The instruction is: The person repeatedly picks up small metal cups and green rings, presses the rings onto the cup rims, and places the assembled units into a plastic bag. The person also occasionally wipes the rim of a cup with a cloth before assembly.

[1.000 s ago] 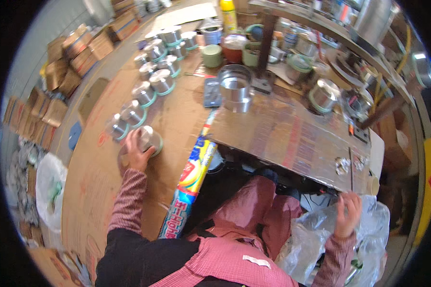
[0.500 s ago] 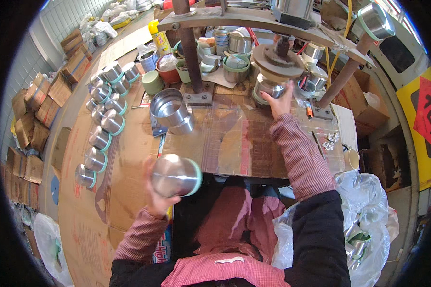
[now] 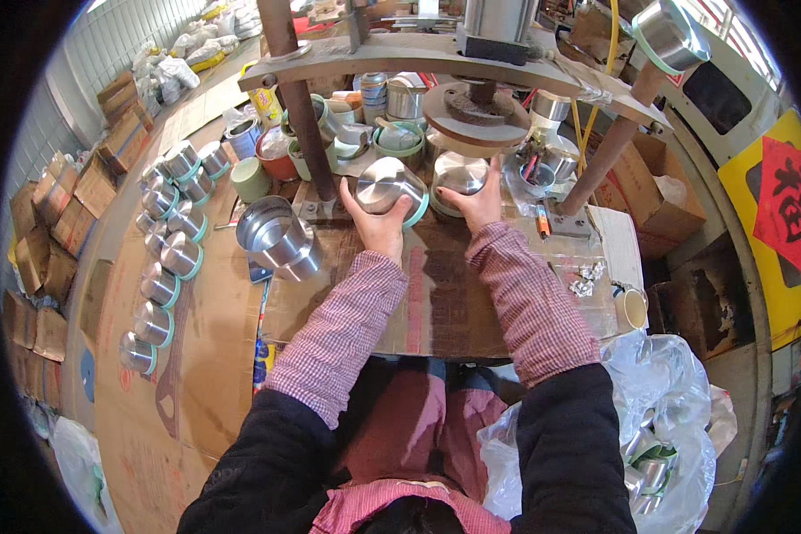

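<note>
In the head view, just above frame centre, the left hand grips a shiny metal cup with a green rim, tilted on its side. Just right of it, the right hand clasps a second metal cup standing under the press's round plate. A row of similar cups lines the cardboard-covered bench at left.

We're in a small metalworking workshop: a heavy rust-brown steel press stands over a cardboard-covered workbench, rows of shiny aluminium pots with green rims line the floor, and flattened brown cardboard boxes are stacked alongside.
</note>
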Demonstrator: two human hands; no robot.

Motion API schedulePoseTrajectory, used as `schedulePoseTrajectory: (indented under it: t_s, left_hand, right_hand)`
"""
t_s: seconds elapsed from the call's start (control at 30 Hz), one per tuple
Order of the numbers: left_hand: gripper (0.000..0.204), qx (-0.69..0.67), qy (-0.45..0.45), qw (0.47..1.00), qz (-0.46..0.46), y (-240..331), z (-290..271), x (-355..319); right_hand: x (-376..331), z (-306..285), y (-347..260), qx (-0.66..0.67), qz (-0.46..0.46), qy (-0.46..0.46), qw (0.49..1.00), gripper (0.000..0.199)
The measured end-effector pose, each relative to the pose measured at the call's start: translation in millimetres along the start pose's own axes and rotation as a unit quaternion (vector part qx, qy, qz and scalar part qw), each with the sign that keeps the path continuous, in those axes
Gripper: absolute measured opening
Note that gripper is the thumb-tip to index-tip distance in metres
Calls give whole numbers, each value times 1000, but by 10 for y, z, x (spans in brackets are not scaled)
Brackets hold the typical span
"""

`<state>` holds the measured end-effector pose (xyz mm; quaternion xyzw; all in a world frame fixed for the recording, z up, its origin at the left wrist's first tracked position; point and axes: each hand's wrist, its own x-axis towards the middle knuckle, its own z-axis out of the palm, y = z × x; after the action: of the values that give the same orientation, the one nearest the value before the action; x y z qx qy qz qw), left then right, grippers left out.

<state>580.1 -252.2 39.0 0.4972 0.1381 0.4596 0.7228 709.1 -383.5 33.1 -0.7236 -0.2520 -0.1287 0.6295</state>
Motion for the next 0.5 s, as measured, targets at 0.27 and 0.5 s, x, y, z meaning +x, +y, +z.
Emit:
schedulePoseTrajectory:
  t_s: [0.27,0.5]
  left_hand:
    - [130,187,-46,980,43,-257,142,247]
    - [130,324,-225,916,79,-669,635,246]
  right_hand:
    - [-483,-331,-451,210,130,154,957,105]
    - [-1312,-1432,-1305,182,147,147,961,91]
